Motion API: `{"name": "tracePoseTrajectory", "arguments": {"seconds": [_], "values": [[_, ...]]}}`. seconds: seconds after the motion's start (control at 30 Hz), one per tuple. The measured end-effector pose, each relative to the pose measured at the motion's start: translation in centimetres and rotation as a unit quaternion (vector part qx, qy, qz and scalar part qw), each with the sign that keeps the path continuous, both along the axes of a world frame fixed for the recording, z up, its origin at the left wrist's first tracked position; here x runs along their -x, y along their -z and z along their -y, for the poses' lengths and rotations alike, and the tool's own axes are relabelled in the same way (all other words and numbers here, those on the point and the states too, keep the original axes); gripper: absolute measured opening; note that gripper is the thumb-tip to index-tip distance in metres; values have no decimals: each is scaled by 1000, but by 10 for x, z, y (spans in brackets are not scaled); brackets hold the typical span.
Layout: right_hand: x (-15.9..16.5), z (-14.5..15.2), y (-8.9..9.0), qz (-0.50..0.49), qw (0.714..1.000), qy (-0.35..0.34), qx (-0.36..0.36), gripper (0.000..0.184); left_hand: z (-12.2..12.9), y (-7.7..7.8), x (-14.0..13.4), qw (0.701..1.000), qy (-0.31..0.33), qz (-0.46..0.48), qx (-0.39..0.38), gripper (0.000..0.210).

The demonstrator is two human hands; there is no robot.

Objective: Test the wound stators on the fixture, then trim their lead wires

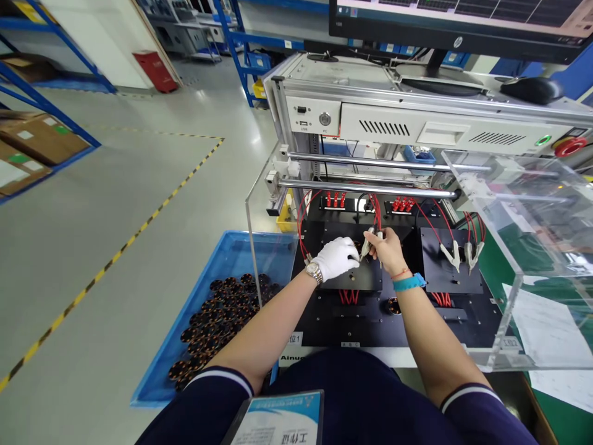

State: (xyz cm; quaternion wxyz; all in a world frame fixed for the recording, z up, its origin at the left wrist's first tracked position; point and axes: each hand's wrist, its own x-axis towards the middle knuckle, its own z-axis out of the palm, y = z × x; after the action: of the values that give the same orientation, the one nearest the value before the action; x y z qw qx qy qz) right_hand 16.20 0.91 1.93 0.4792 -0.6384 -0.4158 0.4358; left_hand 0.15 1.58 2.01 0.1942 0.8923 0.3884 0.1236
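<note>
My left hand [339, 258], in a white glove, is over the left black fixture plate [331, 233]. Its fingers are curled together at the tip of a clip, and whatever they pinch is too small to make out. Bare and with a blue wrist strap, my right hand [388, 250] grips a white-handled alligator clip [367, 242] wired to red leads [376, 210]. A second pale clip hangs close under those fingers. Just behind my left fingertips, a round copper-wound part is mostly hidden. Another copper-wound ring [393, 305] lies on the black base below my right wrist.
On the right fixture plate [435, 262] rest more white clips [451, 254]. A blue tray [185, 321] at lower left holds many round copper-wound parts [217, 315]. Clear acrylic panels [504, 309] flank the station, metal rods [370, 188] cross it, and a monitor [458, 31] stands above.
</note>
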Motion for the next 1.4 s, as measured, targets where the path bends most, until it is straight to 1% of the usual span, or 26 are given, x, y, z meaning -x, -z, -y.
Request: {"name": "tracePoseTrajectory", "arguments": {"seconds": [0.3,0.6,0.87,0.9,0.97,1.03,1.1,1.2,1.3,1.4], "values": [[2,-1,6,20,1000,-7,1,33,-2,4,-1,1000,0,6,10,15],[3,-1,6,2,1000,-7,11,36,-2,8,2,1000,10,28,7,13],[-1,-4,14,-26,999,-19,10,39,-2,8,1,1000,5,29,11,13],[-2,-5,15,-29,1000,-9,4,39,-2,8,1,999,5,30,12,13],[-3,-7,19,-47,998,40,-11,40,-1,7,1,999,4,31,11,13],[-2,-8,22,-84,992,97,-15,40,0,7,2,999,2,32,9,13],[1,-9,23,-135,981,140,-4,39,0,6,2,1000,3,31,4,13],[7,-9,24,-173,971,162,10,35,1,5,2,1000,2,26,0,12],[10,-9,24,-164,972,167,8,34,1,4,2,1000,0,19,4,13],[11,-10,25,-158,971,177,6,39,1,4,1,1000,1,18,9,12]]}}
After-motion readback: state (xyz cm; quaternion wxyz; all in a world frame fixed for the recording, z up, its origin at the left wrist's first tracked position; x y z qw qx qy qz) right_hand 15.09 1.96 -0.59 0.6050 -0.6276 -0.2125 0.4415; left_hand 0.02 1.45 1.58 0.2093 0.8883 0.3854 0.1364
